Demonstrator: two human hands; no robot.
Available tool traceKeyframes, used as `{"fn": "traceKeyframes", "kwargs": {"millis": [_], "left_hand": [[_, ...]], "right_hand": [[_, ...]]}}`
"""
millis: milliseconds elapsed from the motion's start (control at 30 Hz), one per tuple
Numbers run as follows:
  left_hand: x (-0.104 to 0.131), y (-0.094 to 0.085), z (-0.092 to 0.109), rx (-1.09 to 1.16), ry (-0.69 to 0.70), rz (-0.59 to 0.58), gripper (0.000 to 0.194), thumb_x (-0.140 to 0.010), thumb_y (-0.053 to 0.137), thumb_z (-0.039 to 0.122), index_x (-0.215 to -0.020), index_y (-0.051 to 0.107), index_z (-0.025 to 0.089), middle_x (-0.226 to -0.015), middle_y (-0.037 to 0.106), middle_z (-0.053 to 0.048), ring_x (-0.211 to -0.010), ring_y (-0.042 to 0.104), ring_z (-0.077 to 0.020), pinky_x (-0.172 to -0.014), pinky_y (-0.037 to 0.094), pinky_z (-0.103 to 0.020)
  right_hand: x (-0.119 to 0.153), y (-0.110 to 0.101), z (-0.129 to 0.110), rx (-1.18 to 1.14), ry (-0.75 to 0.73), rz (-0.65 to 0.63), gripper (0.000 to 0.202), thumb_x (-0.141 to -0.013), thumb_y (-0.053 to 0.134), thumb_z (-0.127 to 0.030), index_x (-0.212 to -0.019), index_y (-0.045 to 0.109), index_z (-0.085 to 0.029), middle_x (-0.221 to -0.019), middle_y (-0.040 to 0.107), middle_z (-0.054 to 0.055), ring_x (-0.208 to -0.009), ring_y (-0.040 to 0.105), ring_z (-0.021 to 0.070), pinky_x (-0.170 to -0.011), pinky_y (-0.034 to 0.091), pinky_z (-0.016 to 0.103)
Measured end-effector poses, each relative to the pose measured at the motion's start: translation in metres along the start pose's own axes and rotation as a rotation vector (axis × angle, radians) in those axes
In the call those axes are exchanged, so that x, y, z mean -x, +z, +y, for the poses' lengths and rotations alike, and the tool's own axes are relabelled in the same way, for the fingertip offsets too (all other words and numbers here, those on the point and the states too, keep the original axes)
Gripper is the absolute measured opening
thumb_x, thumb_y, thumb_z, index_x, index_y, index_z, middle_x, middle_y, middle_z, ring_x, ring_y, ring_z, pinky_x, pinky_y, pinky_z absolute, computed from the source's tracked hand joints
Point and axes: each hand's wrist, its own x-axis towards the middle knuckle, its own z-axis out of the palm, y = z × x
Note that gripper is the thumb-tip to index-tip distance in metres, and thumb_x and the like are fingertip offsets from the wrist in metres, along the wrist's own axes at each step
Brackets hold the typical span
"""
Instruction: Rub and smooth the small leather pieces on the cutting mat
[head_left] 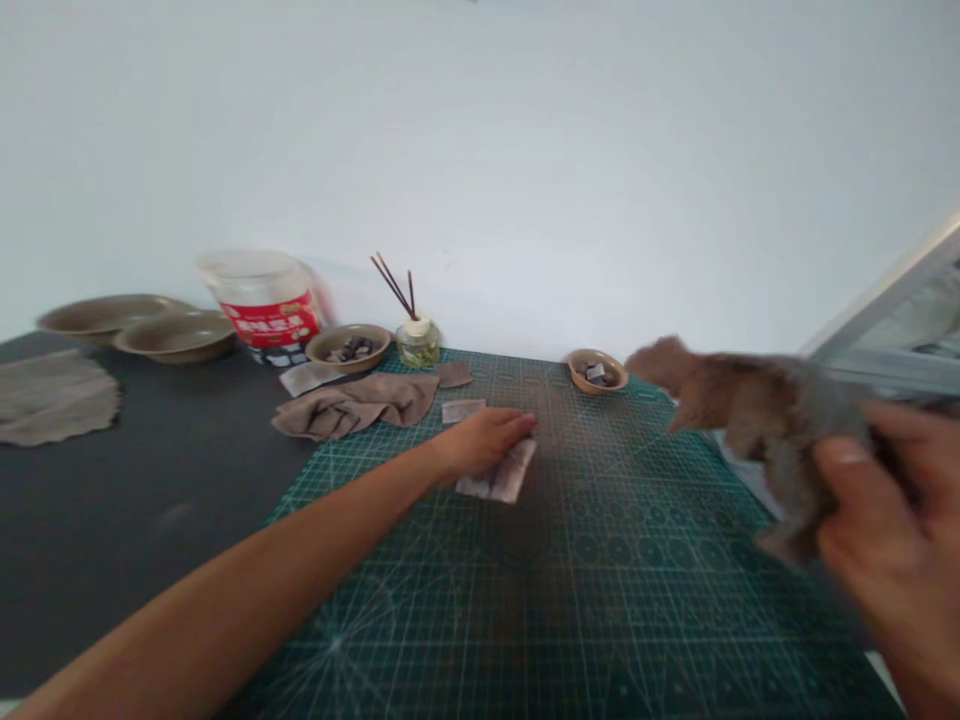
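Observation:
My right hand (885, 510), at the right edge and raised over the mat, is closed on a crumpled grey-brown rag (750, 400). The rag hangs out to the left with ragged edges and is blurred. Near the middle of the green cutting mat (615, 620), my left hand (491, 440) is closed on a small pale, flat rectangular piece (504, 478), whose lower part shows beneath the hand. Just behind that hand lies a similar pale strip (463, 410). A bunched brown cloth (360, 405) lies to its left, with a small brown square (453, 374) beside it.
Small greyish pieces fill a bowl (585, 386) at the back right and another bowl (319, 352) at the back left. A reed diffuser (418, 345), a red-labelled tub (262, 310) and two stacked-looking bowls (176, 350) stand along the wall. Another cloth (52, 395) lies far left.

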Motion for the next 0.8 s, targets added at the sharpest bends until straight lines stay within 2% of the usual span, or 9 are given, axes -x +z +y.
{"fn": "traceKeyframes", "kwargs": {"millis": [33, 100, 167, 300, 367, 467, 567, 667, 800], "left_hand": [[0.004, -0.008, -0.004, 0.094, -0.021, 0.022, 0.046, -0.097, 0.024, 0.051, -0.085, 0.055, 0.019, -0.062, 0.053, 0.000, -0.053, 0.053, -0.0143, -0.052, 0.044, -0.026], [0.013, -0.020, -0.011, 0.683, -0.054, 0.057, 0.038, -0.094, 0.037, 0.054, -0.081, 0.050, 0.020, -0.051, 0.034, 0.007, -0.039, 0.034, -0.0092, -0.041, 0.033, -0.022], [0.021, -0.027, -0.015, 1.057, -0.029, 0.007, 0.032, -0.092, 0.047, 0.049, -0.077, 0.047, 0.020, -0.050, 0.027, 0.009, -0.037, 0.023, -0.0063, -0.038, 0.028, -0.019], [0.037, -0.033, -0.018, 1.257, -0.049, -0.026, 0.026, -0.088, 0.058, 0.032, -0.071, 0.045, 0.018, -0.051, 0.032, 0.008, -0.038, 0.024, -0.0045, -0.039, 0.028, -0.017], [0.044, -0.036, -0.019, 1.169, -0.102, 0.025, 0.022, -0.086, 0.060, 0.030, -0.072, 0.047, 0.018, -0.052, 0.036, 0.007, -0.038, 0.027, -0.0050, -0.038, 0.027, -0.018], [0.053, -0.042, -0.025, 0.859, -0.204, 0.165, 0.018, -0.082, 0.062, 0.035, -0.081, 0.055, 0.019, -0.056, 0.048, 0.004, -0.043, 0.040, -0.0081, -0.040, 0.030, -0.019], [0.049, -0.051, -0.033, 0.395, -0.171, 0.274, 0.019, -0.082, 0.060, 0.037, -0.089, 0.061, 0.019, -0.063, 0.055, 0.003, -0.053, 0.048, -0.0112, -0.048, 0.036, -0.021], [0.033, -0.059, -0.036, -0.056, -0.078, 0.227, 0.023, -0.086, 0.047, 0.032, -0.098, 0.063, 0.020, -0.068, 0.058, 0.002, -0.064, 0.055, -0.0156, -0.059, 0.041, -0.026], [0.011, -0.056, -0.038, -0.481, -0.042, 0.164, 0.030, -0.091, 0.033, 0.025, -0.108, 0.057, 0.022, -0.097, 0.068, -0.004, -0.089, 0.064, -0.0211, -0.078, 0.045, -0.032]], "right_hand": [[0.014, 0.007, -0.005, -0.022, -0.050, -0.152, 0.027, -0.089, 0.052, -0.044, -0.109, 0.056, -0.026, -0.100, 0.055, 0.007, -0.089, 0.054, 0.0204, -0.077, 0.046, 0.036], [0.041, 0.026, -0.010, -0.139, -0.140, -0.588, 0.023, -0.093, 0.046, -0.039, -0.109, 0.054, -0.026, -0.097, 0.055, 0.006, -0.086, 0.054, 0.0177, -0.070, 0.049, 0.031], [0.063, 0.046, -0.012, -0.164, -0.280, -0.903, 0.024, -0.092, 0.049, -0.035, -0.112, 0.055, -0.025, -0.109, 0.054, 0.007, -0.099, 0.053, 0.0189, -0.084, 0.051, 0.036], [0.083, 0.071, -0.020, -0.148, -0.385, -1.097, 0.032, -0.087, 0.058, -0.042, -0.110, 0.057, -0.018, -0.134, 0.043, 0.010, -0.123, 0.042, 0.0250, -0.103, 0.042, 0.046], [0.082, 0.073, -0.030, -0.203, -0.435, -1.178, 0.045, -0.088, 0.057, -0.045, -0.122, 0.053, -0.017, -0.143, 0.038, 0.010, -0.132, 0.035, 0.0251, -0.109, 0.038, 0.045], [0.075, 0.073, -0.054, -0.301, -0.600, -1.364, 0.063, -0.093, 0.046, -0.051, -0.147, 0.029, -0.021, -0.153, 0.028, 0.004, -0.143, 0.020, 0.0226, -0.118, 0.029, 0.042], [0.073, 0.082, -0.073, -0.349, -0.727, -1.481, 0.055, -0.099, 0.030, -0.051, -0.149, 0.027, -0.029, -0.155, 0.026, -0.002, -0.146, 0.016, 0.0211, -0.120, 0.023, 0.044], [0.073, 0.104, -0.070, -0.302, -0.698, -1.415, 0.050, -0.101, 0.026, -0.044, -0.149, 0.028, -0.032, -0.154, 0.027, -0.005, -0.145, 0.019, 0.0206, -0.119, 0.022, 0.046], [0.061, 0.140, -0.036, -0.125, -0.538, -1.212, 0.048, -0.100, 0.028, -0.034, -0.148, 0.031, -0.030, -0.153, 0.031, -0.001, -0.144, 0.023, 0.0202, -0.118, 0.023, 0.048]]}}
